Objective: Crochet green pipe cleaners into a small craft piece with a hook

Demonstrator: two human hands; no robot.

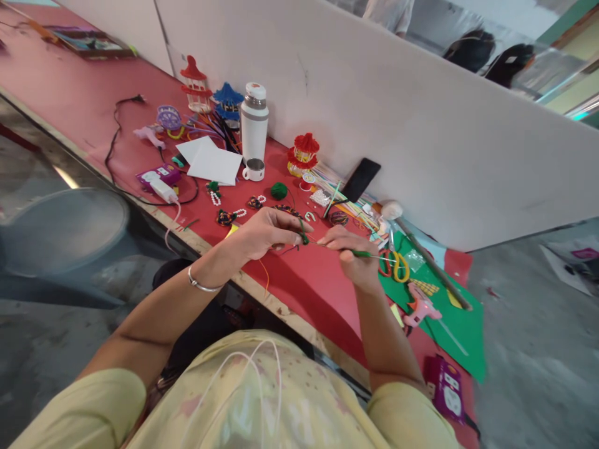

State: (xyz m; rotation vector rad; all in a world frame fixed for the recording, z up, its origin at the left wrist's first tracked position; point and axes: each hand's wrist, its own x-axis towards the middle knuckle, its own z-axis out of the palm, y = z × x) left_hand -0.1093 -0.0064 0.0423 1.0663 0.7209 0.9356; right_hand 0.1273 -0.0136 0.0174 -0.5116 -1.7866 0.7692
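On the left of the worktop (56, 87), a white adapter's (161, 189) cable runs over the near edge; a snagging knee could drag it; farther along stands an uncovered white cup (254, 171), contents not discernible, which a knock might tip; the green yarn ball (279, 191) sits loose, so a tugged strand could set it rolling; the left hand (266, 234) has its fingers pinching a small green yarn piece (305, 239) above the worktop; too slack a pinch could lose the loops; the right hand (354, 255) has its fingers wrapped round a thin green-handled tool (362, 254); pushed hard, its tip might split strands or prick the left fingers; rightmost, a careless elbow could shove the pink glue gun (421, 307).
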